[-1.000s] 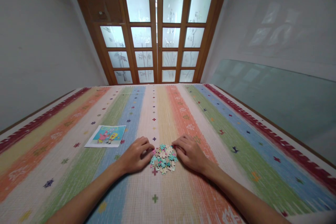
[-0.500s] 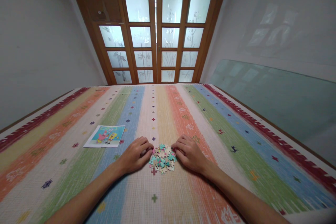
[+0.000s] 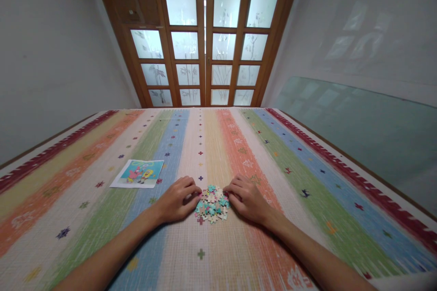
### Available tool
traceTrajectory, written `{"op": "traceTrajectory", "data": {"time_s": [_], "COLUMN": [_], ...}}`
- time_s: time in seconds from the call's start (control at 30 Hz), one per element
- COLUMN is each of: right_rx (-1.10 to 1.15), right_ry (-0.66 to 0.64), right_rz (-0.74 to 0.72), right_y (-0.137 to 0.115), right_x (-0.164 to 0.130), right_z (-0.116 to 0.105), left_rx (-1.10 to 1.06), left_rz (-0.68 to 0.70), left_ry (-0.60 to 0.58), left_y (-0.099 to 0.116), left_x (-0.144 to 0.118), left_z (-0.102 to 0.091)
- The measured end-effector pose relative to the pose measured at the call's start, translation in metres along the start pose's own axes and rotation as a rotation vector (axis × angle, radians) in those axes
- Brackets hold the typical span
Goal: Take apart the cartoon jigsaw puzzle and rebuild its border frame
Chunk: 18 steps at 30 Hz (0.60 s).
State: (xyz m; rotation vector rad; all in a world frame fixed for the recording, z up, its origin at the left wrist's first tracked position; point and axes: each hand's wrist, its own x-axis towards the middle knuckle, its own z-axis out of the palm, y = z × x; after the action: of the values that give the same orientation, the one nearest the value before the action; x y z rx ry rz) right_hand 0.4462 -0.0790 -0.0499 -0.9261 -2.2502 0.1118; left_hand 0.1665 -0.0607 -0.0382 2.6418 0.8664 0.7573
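"Heap of small turquoise, cream and pink jigsaw pieces point(image 3: 212, 209), cardboard by the look: where does it lie from your grip?"

"Between my two hands. It sits just right of my left grip point(image 3: 180, 200) and just left of my right grip point(image 3: 247, 200), with part of it reaching nearer to me than my fingertips."

"Which one is nearer?"

"Neither, as far as I can tell; I flank it almost evenly. The tips of both seem to touch its edge, on the half farther from me."

"Any long axis to match?"

"None that I'd call one. The outline is roundish and ragged, so I judge that either side offers me much the same approach."

"How do you have your fingers?"

"Curled loosely, knuckles up. My left shows a gap between thumb and bent fingers; my right has its fingers tucked together. Whether I have a piece pinched in either, I cannot tell."

"And the look of it?"

"Jumbled and overlapping, all knobs and notches, some faces coloured, others plain beige, perhaps backs. It rests on a striped, many-coloured cloth point(image 3: 184, 259). Beyond my left grip, farther left, lies a paper sheet with a blue cartoon picture point(image 3: 138, 174)."
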Motion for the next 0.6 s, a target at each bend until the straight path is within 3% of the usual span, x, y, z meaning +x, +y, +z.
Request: {"op": "traceTrajectory", "data": {"time_s": [0.3, 0.6], "right_rx": [0.034, 0.134], "right_ry": [-0.001, -0.185], "right_rz": [-0.005, -0.040], "right_y": [-0.003, -0.020], "right_x": [0.002, 0.004], "right_z": [-0.001, -0.007], "left_rx": [-0.013, -0.013], "left_rz": [-0.020, -0.034], "left_ry": [0.005, -0.005], "left_y": [-0.002, 0.004], "left_x": [-0.001, -0.001], "left_z": [-0.003, 0.004]}}
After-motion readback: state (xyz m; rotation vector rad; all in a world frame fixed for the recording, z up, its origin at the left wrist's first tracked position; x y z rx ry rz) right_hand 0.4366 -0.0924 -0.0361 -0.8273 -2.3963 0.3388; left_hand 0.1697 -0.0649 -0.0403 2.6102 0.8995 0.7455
